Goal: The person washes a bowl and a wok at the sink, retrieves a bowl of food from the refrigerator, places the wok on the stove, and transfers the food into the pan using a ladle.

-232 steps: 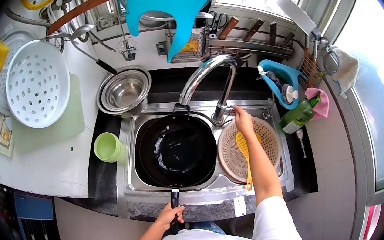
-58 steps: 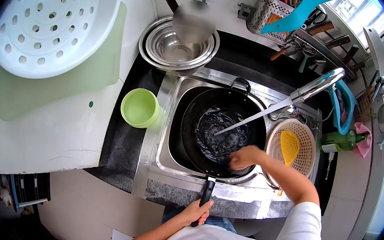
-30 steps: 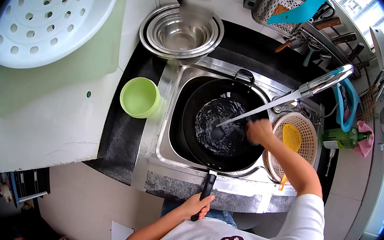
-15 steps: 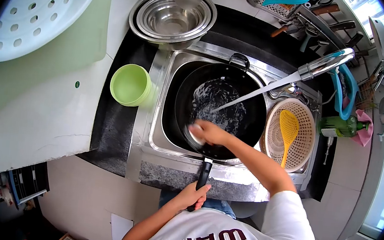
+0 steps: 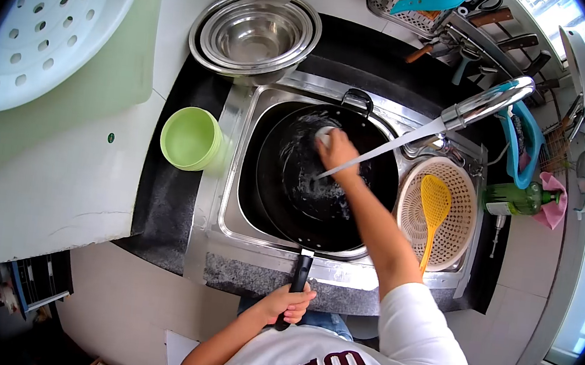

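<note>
A large black wok (image 5: 367,222) sits in the metal sink (image 5: 230,219), its long handle (image 5: 302,270) pointing toward my body. My left hand (image 5: 287,303) is closed round that handle. Inside the wok, my right hand (image 5: 341,155) presses a whitish sponge (image 5: 324,135) against the upper part of the inner wall; the fingers partly hide it. From the faucet (image 5: 482,106) a stream of water (image 5: 396,145) falls into the wok, passing by my right hand. Foamy water lies in the bottom.
Green bowls (image 5: 190,138) stand left of the sink, with nested steel bowls (image 5: 254,39) behind. At right, a beige colander (image 5: 410,220) holds a yellow skimmer (image 5: 435,201). A green bottle (image 5: 515,197) and a knife rack (image 5: 489,43) are farther right. A white perforated basket (image 5: 53,22) is at left.
My right hand has moved with the sponge from the wok's near side up to its far inner wall. My left hand keeps its hold on the handle. The water still runs.
</note>
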